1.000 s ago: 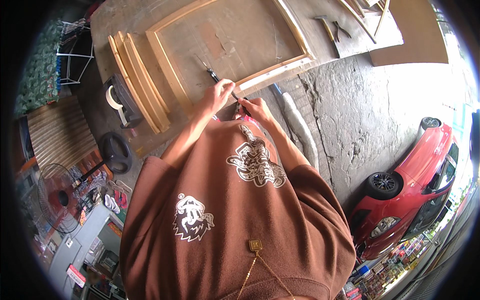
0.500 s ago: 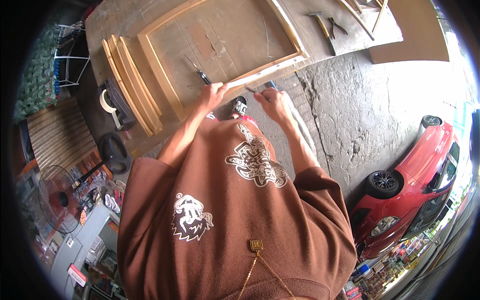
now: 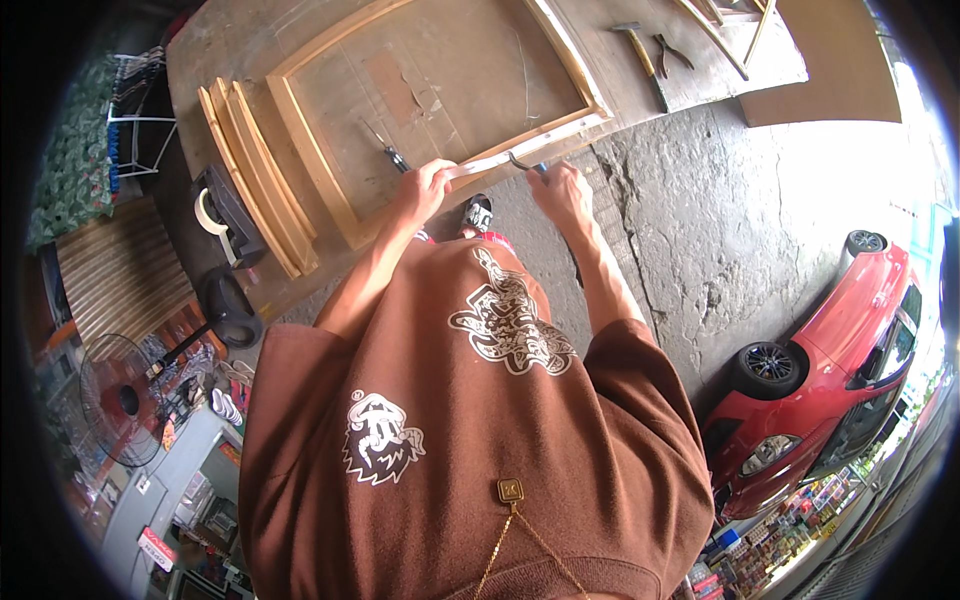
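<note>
A wooden frame (image 3: 345, 207) lies on the worktable, with a white strip (image 3: 565, 128) along its near side. My left hand (image 3: 428, 187) is closed on the left end of that strip at the table's near edge. In my right hand (image 3: 566, 192) is a hook-bladed tool (image 3: 516, 160) with some blue at its handle. Its dark curved end meets the strip, though I cannot tell whether it cuts or presses. Just beyond my left hand, a thin-shafted, dark-handled tool (image 3: 396, 158) rests on the table inside the frame.
Curved wooden strips (image 3: 262, 185) lie left of the frame, beside a tape dispenser (image 3: 225, 220). A hammer (image 3: 640, 55) and pliers (image 3: 672, 54) lie at the far right of the worktable (image 3: 225, 45). A fan (image 3: 122, 398) stands left; a red car (image 3: 825, 365) is parked right.
My right hand has moved slightly right, and the tool's hooked end has swung up and away from me onto the white strip. My left hand stays on the strip's left end.
</note>
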Demonstrator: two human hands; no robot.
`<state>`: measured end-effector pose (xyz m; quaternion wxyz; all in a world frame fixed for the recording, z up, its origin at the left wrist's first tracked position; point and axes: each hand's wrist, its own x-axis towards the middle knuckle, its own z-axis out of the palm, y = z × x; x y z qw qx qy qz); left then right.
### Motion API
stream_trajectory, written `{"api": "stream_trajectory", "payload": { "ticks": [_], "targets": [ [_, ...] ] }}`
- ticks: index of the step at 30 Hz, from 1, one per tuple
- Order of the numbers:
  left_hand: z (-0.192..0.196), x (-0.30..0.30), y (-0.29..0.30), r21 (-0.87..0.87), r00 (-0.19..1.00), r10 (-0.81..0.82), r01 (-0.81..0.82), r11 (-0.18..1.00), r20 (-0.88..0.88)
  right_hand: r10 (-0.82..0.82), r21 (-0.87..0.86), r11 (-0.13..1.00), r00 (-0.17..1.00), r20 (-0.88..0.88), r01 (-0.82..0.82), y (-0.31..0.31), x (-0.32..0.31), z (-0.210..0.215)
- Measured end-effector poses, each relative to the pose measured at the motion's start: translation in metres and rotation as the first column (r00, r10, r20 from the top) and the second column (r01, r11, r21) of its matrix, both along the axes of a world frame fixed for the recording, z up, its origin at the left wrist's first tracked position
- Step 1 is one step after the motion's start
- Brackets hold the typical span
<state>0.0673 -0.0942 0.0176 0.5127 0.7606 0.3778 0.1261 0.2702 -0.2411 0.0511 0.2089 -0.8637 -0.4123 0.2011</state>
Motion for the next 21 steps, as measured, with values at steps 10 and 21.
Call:
{"api": "stream_trajectory", "payload": {
  "ticks": [10,21],
  "targets": [
    [0.003,0.030,0.004,0.136,0.990,-0.099,0.113,0.984,-0.104,0.172,-0.033,0.985,0.957,0.234,-0.169,0.012,-0.005,0.003],
    [-0.005,0.037,0.011,0.032,0.980,-0.089,0.096,0.995,-0.178,-0.050,-0.120,0.993,0.893,-0.448,-0.005,0.024,0.026,-0.008]
  ]
}}
